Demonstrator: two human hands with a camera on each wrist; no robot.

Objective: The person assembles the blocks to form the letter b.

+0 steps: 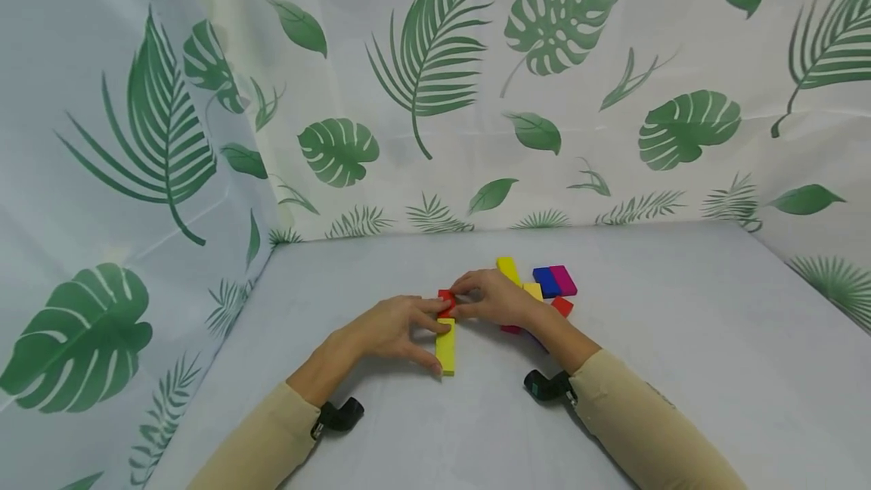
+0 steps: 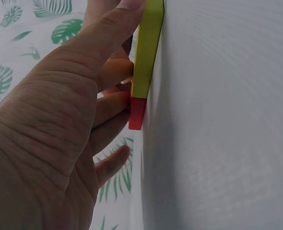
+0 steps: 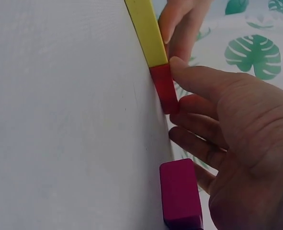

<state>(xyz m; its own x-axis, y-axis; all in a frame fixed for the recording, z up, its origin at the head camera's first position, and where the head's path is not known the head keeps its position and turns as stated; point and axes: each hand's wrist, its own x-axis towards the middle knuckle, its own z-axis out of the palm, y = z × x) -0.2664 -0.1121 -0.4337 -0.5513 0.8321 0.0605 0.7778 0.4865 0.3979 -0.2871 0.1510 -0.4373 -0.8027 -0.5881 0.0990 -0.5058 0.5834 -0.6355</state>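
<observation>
On the white table, a red block (image 1: 445, 302) lies end to end with a long yellow block (image 1: 445, 354). My left hand (image 1: 395, 327) holds the yellow one, thumb at its near end, with a fingertip reaching onto the red. From the right, my right hand (image 1: 497, 297) pinches the red block between thumb and index finger. In the left wrist view, the left hand (image 2: 60, 110) is beside the yellow block (image 2: 148, 52), and the red block (image 2: 137, 114) touches its end. The right wrist view shows the right hand's (image 3: 249, 120) thumb at the seam between both blocks.
Behind and beside the right hand lie several loose blocks: a long yellow one (image 1: 507, 270), a shorter yellow one (image 1: 533, 291), a blue one (image 1: 547, 282) against a magenta one (image 1: 563, 280), and a red one (image 1: 562, 306). A leaf-patterned curtain (image 1: 435, 172) stands behind the table.
</observation>
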